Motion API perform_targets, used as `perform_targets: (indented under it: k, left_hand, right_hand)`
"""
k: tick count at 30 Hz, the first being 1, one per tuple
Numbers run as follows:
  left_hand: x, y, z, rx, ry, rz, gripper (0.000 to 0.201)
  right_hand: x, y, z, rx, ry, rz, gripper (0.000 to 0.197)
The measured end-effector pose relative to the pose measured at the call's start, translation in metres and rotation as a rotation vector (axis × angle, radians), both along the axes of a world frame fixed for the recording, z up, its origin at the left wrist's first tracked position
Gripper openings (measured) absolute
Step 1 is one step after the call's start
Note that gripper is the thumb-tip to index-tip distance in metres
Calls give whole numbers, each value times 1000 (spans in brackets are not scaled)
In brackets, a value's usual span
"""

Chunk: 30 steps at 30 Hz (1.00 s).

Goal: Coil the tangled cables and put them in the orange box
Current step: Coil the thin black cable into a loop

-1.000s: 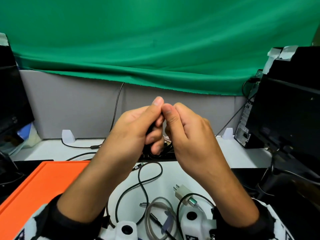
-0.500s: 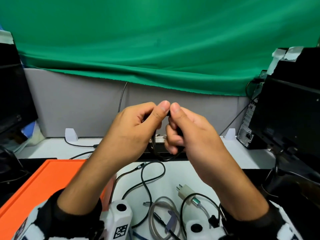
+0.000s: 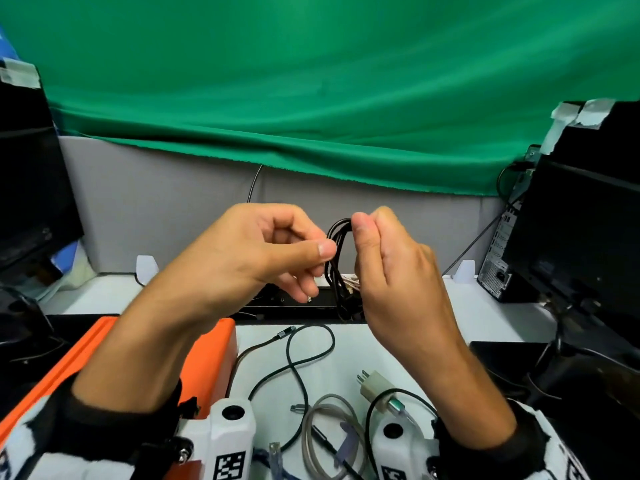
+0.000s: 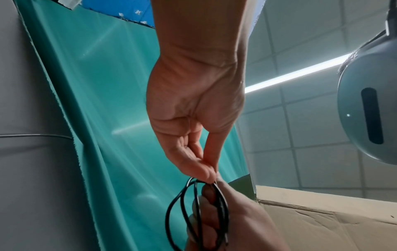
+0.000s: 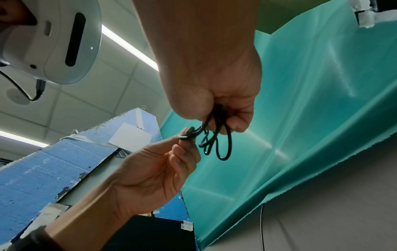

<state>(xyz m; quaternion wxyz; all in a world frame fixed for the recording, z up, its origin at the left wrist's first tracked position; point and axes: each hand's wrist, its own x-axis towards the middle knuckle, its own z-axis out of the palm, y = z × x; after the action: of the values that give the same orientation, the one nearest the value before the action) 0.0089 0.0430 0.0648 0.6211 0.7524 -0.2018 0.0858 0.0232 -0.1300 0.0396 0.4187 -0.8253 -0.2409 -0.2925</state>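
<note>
A black cable (image 3: 337, 258) wound into a small bundle of loops hangs in the air between my hands, above the table's far side. My right hand (image 3: 360, 233) grips the top of the bundle, thumb against curled fingers; in the right wrist view the loops (image 5: 217, 146) dangle from the right hand (image 5: 221, 118). My left hand (image 3: 322, 263) pinches one strand beside the bundle, and the left hand (image 5: 185, 137) holds the cable's plug end in the right wrist view. The orange box (image 3: 104, 344) lies at the left under my left forearm.
Loose on the white table (image 3: 398, 341) lie a black cable (image 3: 304, 362), a grey cable (image 3: 322, 427) and a white plug (image 3: 375, 389). Black computer cases stand at the right (image 3: 581, 237) and left (image 3: 31, 202). A grey partition and green cloth close the back.
My hands were pressed together around the cable; they have drawn slightly apart, so the black loops show between them. The right hand has risen to the bundle's top.
</note>
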Motion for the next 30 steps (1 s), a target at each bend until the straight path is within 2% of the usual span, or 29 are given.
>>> perform_targets:
  k: [3, 6, 8, 10, 12, 15, 17, 19, 23, 28, 30]
  left_hand:
    - [5, -6, -6, -28, -65, 64, 20]
    - [8, -12, -9, 46, -97, 102, 37]
    - [5, -16, -9, 69, -46, 21, 29]
    - [4, -20, -10, 95, -52, 21, 16]
    - [5, -22, -12, 116, -103, 103, 12]
    - [6, -30, -18, 255, -240, 339, 18]
    - [5, -36, -22, 350, -352, 526, 19]
    - [4, -42, -24, 379, -400, 637, 20]
    - [3, -46, -25, 420, -389, 706, 18]
    - [3, -47, -28, 383, -435, 752, 8]
    - [6, -46, -30, 439, -442, 794, 16]
  right_hand:
    - [3, -4, 4, 74, 65, 75, 41]
    - [6, -10, 6, 162, 145, 202, 45]
    - [4, -12, 8, 146, 134, 226, 43]
    - [1, -12, 8, 83, 111, 210, 40]
    - [1, -13, 8, 18, 65, 187, 38]
    - [1, -14, 9, -67, -3, 131, 38]
    - [2, -13, 8, -85, 13, 113, 40]
    - [1, -11, 7, -96, 56, 117, 41]
    - [-1, -9, 8, -102, 136, 153, 44]
    - [-3, -8, 11, -90, 162, 202, 44]
    - [-3, -9, 10, -86, 146, 216, 44]
